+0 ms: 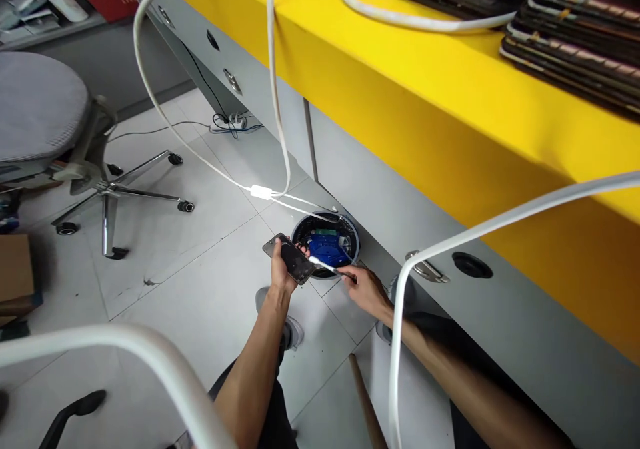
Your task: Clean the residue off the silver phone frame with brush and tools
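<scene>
My left hand [282, 274] is closed around a dark smartphone [294, 260], its thumb on the edge and its fingertips showing at the far side. The phone is tilted over the near side of a round bin [357, 236]. My right hand [366, 292] grips the dark handle of a slim brush [326, 265], whose white head touches or nearly touches the phone's right edge. Blue pieces [326, 246] and a small green piece lie inside the bin. I cannot make out fine detail on the phone's face.
A yellow bench top [450, 69] runs along the right, with stacked phone-like panels [575, 42] on it. White cables [280, 116] hang from above, one joined by a small white block [261, 192]. A wheeled chair [40, 109] stands left; a carton [15, 276] sits below it.
</scene>
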